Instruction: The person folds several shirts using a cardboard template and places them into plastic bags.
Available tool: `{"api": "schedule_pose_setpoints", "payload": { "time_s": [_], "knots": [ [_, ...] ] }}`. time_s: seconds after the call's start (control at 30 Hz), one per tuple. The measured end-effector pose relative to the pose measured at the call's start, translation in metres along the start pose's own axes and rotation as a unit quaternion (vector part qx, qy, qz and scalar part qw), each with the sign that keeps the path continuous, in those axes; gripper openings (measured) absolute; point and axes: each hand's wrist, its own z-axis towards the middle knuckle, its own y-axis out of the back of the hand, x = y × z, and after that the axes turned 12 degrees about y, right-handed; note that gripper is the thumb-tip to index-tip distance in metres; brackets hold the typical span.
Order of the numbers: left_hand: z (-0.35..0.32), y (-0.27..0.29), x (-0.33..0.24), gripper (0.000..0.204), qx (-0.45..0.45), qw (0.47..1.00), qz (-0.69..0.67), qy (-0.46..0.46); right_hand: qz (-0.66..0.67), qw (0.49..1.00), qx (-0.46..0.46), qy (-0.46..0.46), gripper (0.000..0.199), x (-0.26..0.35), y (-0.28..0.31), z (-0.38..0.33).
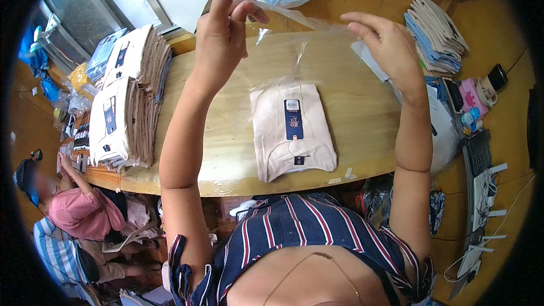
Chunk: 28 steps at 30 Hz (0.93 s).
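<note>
wooden table (pixel 351 136) fills the middle of the view, with a shiny clear cover over it. on it lies a folded cream shirt (pixel 292 130) with a dark blue tag on its front. the shirt sits inside the low end of a clear plastic bag (pixel 294 51), and the bag's open end is lifted up above the table.

the left hand (pixel 224 28) is raised high. its thumb and first fingers are pinched shut on the top edge of the bag, and the other fingers are loose. the right hand (pixel 385 45) is up on the other side. its fingers are half curled and touch the bag's far edge, but i cannot tell if it truly grips the thin plastic or only rests on it.

it looks like the packing step: the shirt seems to be settling down into the bag while the mouth is held wide. the next move would need both hands to keep the edge tight and even, so the shirt stays flat and does not bunch.

to the left stand two tall stacks of folded shirts (pixel 133 102). a fanned pile of folded cloths (pixel 436 34) sits at the right. another person in a pink top (pixel 82 212) sits low at the left.
</note>
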Motion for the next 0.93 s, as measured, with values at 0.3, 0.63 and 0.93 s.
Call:
{"api": "schedule_pose_setpoints", "payload": {
  "time_s": [0.3,0.63,0.93],
  "knots": [
    [0.003,0.018,0.002,0.020,0.020,0.997,0.008,0.071,0.279,0.949,0.012,0.146,0.025,-0.006,-0.055,0.026],
    [0.007,0.050,0.022,0.063,0.115,0.981,0.119,0.103,0.412,0.900,0.126,0.074,0.028,-0.017,-0.057,0.036],
    [0.066,0.066,0.090,0.073,-0.028,0.923,0.383,0.011,0.007,0.969,0.231,0.089,0.021,-0.047,-0.075,0.081]
  ]
}}
